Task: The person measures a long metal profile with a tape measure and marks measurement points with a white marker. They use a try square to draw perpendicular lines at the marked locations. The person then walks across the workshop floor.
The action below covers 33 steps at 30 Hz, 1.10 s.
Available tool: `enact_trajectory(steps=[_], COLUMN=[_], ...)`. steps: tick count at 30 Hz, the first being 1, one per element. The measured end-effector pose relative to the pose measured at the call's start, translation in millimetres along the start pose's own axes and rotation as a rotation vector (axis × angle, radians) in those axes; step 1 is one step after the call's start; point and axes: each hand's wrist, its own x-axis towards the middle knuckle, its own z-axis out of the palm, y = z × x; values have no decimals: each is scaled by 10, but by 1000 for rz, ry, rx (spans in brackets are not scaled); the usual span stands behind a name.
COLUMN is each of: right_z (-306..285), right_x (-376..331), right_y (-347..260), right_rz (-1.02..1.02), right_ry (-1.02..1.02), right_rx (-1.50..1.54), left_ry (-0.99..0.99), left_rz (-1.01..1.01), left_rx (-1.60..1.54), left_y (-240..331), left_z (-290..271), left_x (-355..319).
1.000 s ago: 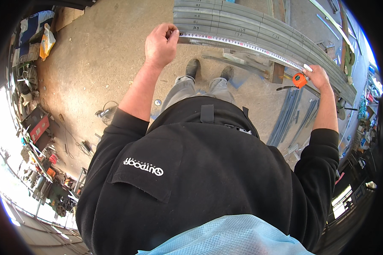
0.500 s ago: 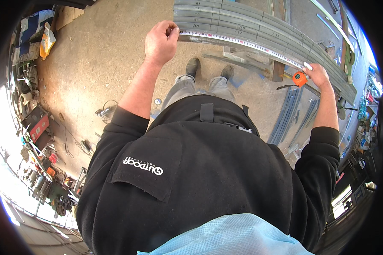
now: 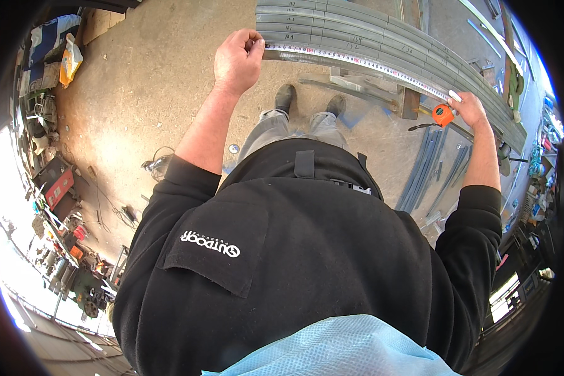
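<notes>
Left hand (image 3: 238, 61): fingers closed at the tape's (image 3: 357, 61) left end, by the left end of the bars (image 3: 357, 34). Tape runs out rightward along the near side of the bars, which are grey, side by side, dark cross-lines on them. Right hand (image 3: 469, 109): gripping the tape's right end and a white stick (image 3: 455, 96); exact finger hold can't be told. Orange case (image 3: 443, 115) just near-left of that hand. Grey strips (image 3: 418, 172) on floor (image 3: 169, 62), near right.
</notes>
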Motion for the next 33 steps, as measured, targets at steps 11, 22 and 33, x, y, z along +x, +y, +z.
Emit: enact_trajectory(steps=[11,22,33], right_z=[-27,-45,-63], right_x=[-8,-32,-50], right_y=[-5,-27,-12], right_rz=[3,12,-8], right_ry=[-18,-32,-34], right_rx=[16,20,22], left_ry=[-61,-154,-212], left_rz=[198,460,555], left_rx=[196,366,358], left_y=[75,66,32], left_z=[-132,-311,-395], left_x=[31,57,149])
